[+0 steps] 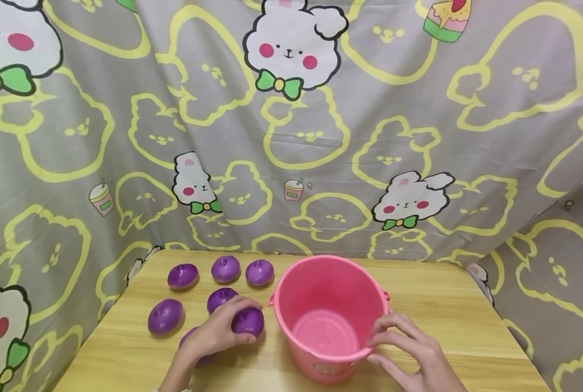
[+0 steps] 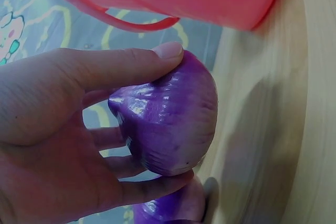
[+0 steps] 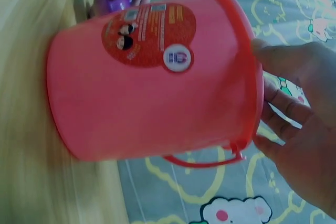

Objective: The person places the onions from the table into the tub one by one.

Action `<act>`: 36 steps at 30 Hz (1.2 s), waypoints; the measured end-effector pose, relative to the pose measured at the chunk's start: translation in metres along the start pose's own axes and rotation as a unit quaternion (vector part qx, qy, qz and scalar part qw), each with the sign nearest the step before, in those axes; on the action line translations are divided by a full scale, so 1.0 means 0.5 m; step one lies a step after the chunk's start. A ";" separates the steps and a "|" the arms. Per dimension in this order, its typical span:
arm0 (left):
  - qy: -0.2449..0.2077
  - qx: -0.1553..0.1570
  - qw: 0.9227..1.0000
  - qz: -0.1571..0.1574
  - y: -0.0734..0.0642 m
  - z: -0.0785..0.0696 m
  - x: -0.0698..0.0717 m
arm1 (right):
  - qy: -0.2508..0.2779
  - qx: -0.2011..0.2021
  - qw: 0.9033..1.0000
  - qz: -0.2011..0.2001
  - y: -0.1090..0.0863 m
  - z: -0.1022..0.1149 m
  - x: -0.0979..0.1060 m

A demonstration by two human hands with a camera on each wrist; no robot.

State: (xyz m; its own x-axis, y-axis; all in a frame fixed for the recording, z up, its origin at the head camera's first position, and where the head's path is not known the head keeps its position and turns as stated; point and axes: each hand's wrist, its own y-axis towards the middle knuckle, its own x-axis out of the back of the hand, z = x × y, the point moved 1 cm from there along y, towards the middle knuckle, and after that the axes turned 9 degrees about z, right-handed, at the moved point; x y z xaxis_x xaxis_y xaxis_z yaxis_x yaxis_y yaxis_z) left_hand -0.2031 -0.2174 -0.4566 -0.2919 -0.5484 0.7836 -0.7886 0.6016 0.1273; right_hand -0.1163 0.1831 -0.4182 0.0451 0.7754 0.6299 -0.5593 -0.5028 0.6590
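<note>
My left hand [image 1: 223,329] grips a glossy purple onion [image 1: 248,322], thumb on one side and fingers curled on the other. In the left wrist view this onion [image 2: 168,119] shows its pointed top toward the palm and a paler base, close over the table. Just right of it stands an upright pink bucket [image 1: 328,261]; its inside is bare down to the bottom. My right hand [image 1: 414,348] holds the bucket's rim at the near right, with the thumb outside. From the right wrist, a red label [image 3: 149,32] shows on the bucket's side.
Several more purple onions lie on the wooden table [image 1: 448,321] left of the bucket, among them one at the far left [image 1: 166,317] and one at the back [image 1: 225,269]. A cartoon-print curtain [image 1: 321,152] hangs behind the table and along both sides.
</note>
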 end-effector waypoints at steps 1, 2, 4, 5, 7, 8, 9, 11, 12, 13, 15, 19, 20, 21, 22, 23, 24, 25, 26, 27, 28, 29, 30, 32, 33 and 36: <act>-0.003 0.004 1.000 0.001 -0.001 0.001 0.001 | 0.008 0.009 1.000 0.000 -0.001 -0.004 0.001; -0.005 0.009 1.000 0.002 -0.003 0.003 0.002 | 0.015 0.016 1.000 -0.001 -0.002 -0.008 0.003; -0.009 0.013 1.000 0.002 -0.004 0.004 0.003 | 0.027 0.021 0.999 -0.002 -0.006 -0.017 0.006; -0.009 0.012 1.000 0.000 -0.004 0.005 0.004 | 0.031 0.020 0.999 -0.002 -0.007 -0.021 0.007; -0.010 0.010 1.000 -0.003 -0.005 0.007 0.005 | 0.041 0.021 0.999 -0.001 -0.008 -0.029 0.008; -0.011 0.009 1.000 -0.004 -0.005 0.008 0.006 | 0.046 0.019 0.999 -0.001 -0.009 -0.031 0.007; -0.014 0.009 1.000 -0.004 -0.005 0.008 0.007 | 0.052 0.016 0.998 -0.001 -0.010 -0.032 0.006; -0.018 0.010 1.000 -0.005 -0.006 0.009 0.009 | 0.067 0.018 0.998 -0.003 -0.009 -0.034 0.003; -0.022 0.014 1.000 -0.004 -0.007 0.009 0.010 | 0.073 0.016 0.997 -0.005 -0.010 -0.034 0.002; -0.027 0.016 0.999 -0.004 -0.008 0.009 0.011 | 0.078 0.014 0.997 -0.006 -0.010 -0.033 0.000; -0.032 0.016 0.999 -0.005 -0.010 0.008 0.014 | 0.084 0.010 0.996 -0.012 -0.012 -0.032 -0.002; -0.041 0.015 0.999 -0.008 -0.010 0.007 0.018 | 0.083 0.007 0.996 -0.022 -0.010 -0.028 -0.003; -0.042 0.018 0.999 -0.010 -0.010 0.007 0.019 | 0.080 0.008 0.996 -0.024 -0.009 -0.025 -0.002; -0.042 0.018 0.999 -0.012 -0.009 0.006 0.019 | 0.076 0.008 0.997 -0.026 -0.007 -0.023 -0.001; -0.044 0.020 0.999 -0.015 -0.009 0.006 0.020 | 0.074 0.009 0.997 -0.027 -0.004 -0.020 0.000; -0.046 0.023 0.999 -0.017 -0.009 0.006 0.021 | 0.072 0.009 0.997 -0.028 -0.001 -0.016 0.000; -0.045 0.024 0.999 -0.019 -0.009 0.006 0.021 | 0.068 0.010 0.997 -0.029 0.001 -0.012 0.001; -0.046 0.027 0.998 -0.020 -0.010 0.006 0.022 | 0.064 0.009 0.997 -0.029 0.004 -0.007 0.001; -0.047 0.029 0.998 -0.021 -0.010 0.006 0.023 | 0.061 0.008 0.998 -0.030 0.007 -0.003 0.001; -0.048 0.030 0.998 -0.023 -0.010 0.007 0.024 | 0.059 0.008 0.998 -0.031 0.009 0.001 0.001; -0.049 0.033 0.998 -0.025 -0.010 0.007 0.025 | 0.056 0.005 0.998 -0.031 0.011 0.004 0.000; -0.048 0.033 0.998 -0.028 -0.010 0.008 0.026 | 0.051 0.002 0.998 -0.031 0.012 0.007 0.000; -0.048 0.033 0.998 -0.031 -0.010 0.008 0.028 | 0.044 -0.005 0.999 -0.030 0.012 0.009 -0.001; -0.047 0.030 0.998 -0.040 -0.010 0.006 0.032 | 0.034 -0.012 0.999 -0.029 0.011 0.010 -0.002; -0.045 0.028 0.998 -0.045 -0.009 0.006 0.034 | 0.029 -0.017 0.999 -0.028 0.009 0.010 -0.002; -0.041 0.026 0.997 -0.060 -0.010 0.003 0.040 | 0.018 -0.011 0.999 -0.028 0.004 0.007 -0.004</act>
State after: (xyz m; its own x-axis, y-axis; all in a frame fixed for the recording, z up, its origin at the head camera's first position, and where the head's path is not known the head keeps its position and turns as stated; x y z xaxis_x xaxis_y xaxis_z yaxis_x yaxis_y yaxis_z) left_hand -0.2056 -0.2322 -0.4424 -0.2361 -0.6617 0.7116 -0.8472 0.4988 0.1828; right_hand -0.1147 0.1791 -0.4169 0.0481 0.8156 0.5767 -0.5747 -0.4496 0.6838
